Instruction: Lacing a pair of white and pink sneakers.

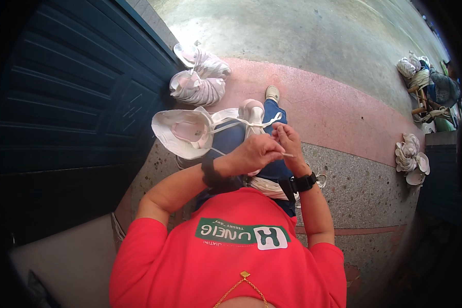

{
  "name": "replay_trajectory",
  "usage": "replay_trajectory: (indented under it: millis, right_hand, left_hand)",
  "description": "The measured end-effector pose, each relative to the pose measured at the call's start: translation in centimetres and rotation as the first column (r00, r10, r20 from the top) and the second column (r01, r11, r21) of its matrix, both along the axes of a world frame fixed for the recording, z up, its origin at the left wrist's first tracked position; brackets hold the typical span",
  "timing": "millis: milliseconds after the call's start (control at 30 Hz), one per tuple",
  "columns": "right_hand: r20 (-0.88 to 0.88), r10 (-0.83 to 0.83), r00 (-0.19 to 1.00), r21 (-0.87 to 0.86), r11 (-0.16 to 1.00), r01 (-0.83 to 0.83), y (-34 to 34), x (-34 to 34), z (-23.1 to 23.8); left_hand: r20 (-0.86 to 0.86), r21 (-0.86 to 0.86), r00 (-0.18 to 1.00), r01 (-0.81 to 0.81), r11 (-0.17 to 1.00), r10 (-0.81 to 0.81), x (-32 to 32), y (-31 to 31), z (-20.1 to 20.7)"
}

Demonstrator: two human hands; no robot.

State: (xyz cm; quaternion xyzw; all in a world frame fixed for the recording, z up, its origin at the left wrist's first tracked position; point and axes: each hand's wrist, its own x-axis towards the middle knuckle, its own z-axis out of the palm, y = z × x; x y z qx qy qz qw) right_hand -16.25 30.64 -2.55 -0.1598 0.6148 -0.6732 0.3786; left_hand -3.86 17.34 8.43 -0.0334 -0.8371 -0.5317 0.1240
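Note:
My left hand (256, 152) is closed in a pinch, and a short white lace (288, 155) pokes out from its fingertips toward my right palm. Close beside it my right hand (289, 143) has its fingers curled and tips pressed together; what they hold is too small to make out. Just beyond my fingertips runs a looped white strap (272, 121). It leads to a white fabric piece with a pale pink oval inside, perhaps a shoe upper (161, 126), lying left of my knees. A similar pale piece (252, 107) rests over my legs, partly behind my left hand.
A bundle of white laces (272, 188) lies on my lap. Stacked whitish fabric pieces (200, 84) stand beside a dark panelled door (82, 97) at left. Another small pile (409, 159) sits on the floor at right, near a wooden-framed chair (420, 100) with white bundles.

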Motion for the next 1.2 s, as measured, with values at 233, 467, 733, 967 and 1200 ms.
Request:
replay_trajectory:
  millis: [233, 467, 733, 967, 1200]
  right_hand:
    - [-0.001, 0.007, 1.0, -0.113, 0.994, -0.007, -1.0, 1.7, 4.3]
    - [-0.21, -0.055, 0.976, -0.103, 0.994, 0.034, -1.6, 3.0, 3.4]
    - [-0.401, -0.045, 0.915, -0.094, 0.996, 0.007, -2.0, 3.2, 4.3]
    - [-0.494, -0.048, 0.868, -0.468, 0.856, -0.219, -2.2, -3.3, 24.1]
    - [-0.8, -0.165, 0.577, -0.459, 0.787, -0.412, 3.3, -7.5, 41.0]
  left_hand:
    - [0.221, -0.027, 0.896, -0.389, 0.921, 0.385, 0.6, -2.5, -1.4]
    - [0.298, 0.03, 0.861, -0.439, 0.898, 0.411, 1.4, -1.9, -2.4]
    - [0.205, 0.022, 0.907, -0.38, 0.925, 0.368, 2.1, -2.3, -2.7]
    - [0.257, -0.07, 0.848, -0.462, 0.884, 0.463, 1.5, -10.1, -1.5]
    - [0.287, -0.3, 0.908, -0.218, 0.929, 0.306, -2.8, -10.6, -4.2]
